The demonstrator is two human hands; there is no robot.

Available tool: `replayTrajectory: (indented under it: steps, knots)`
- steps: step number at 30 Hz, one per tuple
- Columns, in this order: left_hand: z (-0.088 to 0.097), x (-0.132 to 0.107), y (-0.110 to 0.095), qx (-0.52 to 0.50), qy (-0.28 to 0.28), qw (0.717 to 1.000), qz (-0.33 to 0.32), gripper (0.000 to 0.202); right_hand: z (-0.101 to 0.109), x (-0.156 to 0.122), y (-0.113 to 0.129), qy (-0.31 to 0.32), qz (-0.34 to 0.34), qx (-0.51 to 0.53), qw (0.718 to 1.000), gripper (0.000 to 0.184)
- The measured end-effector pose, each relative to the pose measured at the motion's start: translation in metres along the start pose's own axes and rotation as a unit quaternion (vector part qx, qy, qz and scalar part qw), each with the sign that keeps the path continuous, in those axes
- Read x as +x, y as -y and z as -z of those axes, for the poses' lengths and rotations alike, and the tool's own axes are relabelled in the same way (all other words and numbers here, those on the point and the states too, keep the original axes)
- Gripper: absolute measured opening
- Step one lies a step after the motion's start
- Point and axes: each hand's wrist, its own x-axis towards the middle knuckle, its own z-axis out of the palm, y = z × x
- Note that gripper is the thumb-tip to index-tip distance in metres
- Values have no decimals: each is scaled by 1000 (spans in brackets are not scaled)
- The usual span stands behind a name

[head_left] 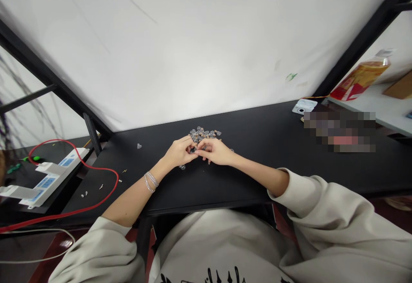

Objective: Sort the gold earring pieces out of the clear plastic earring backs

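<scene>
On the black table (264,146) lies a small heap of clear, silvery beads or charms (203,134). My left hand (179,151) and my right hand (216,151) meet just in front of the heap, fingertips pinched together on a tiny piece that I cannot make out. Bracelets circle my left wrist (151,182). A single clear bead (182,167) lies by my left hand, and one heart-shaped piece (139,146) lies apart to the left.
A red cable (106,188) loops over the table's left end beside white power strips (48,180). A small white device (304,106) sits at the back right. A bottle with a red and yellow label (360,77) lies on a white shelf at the right.
</scene>
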Motion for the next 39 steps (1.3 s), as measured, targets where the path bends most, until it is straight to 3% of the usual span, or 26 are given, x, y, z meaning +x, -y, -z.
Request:
replayTrajectory:
  steps: [3,9,14,16,19,23,31,36,39]
  knots:
    - [0,0,-1,21,4,1000,0,10,1,0,1,-10,-7,1,1000,41]
    - [7,3,0,54,3,998,23,31,12,4,5,-35,-18,-23,999,38]
    - [31,3,27,125,63,984,112,26,40,9,15,-146,-8,-165,976,33]
    - [38,0,40,138,95,976,137,23,53,12,16,-157,-19,-226,961,32]
    - [40,-2,49,130,118,973,151,19,66,15,11,-117,-49,-288,949,28]
    - [31,-2,44,116,136,972,152,15,72,18,3,-60,-79,-326,940,25]
    - [22,-2,42,110,146,970,162,15,90,13,16,-34,-73,-345,935,23]
    - [23,1,37,114,127,973,154,18,107,3,26,133,-144,-367,909,23]
    - [22,3,33,106,111,978,140,17,107,1,24,170,-180,-369,896,21]
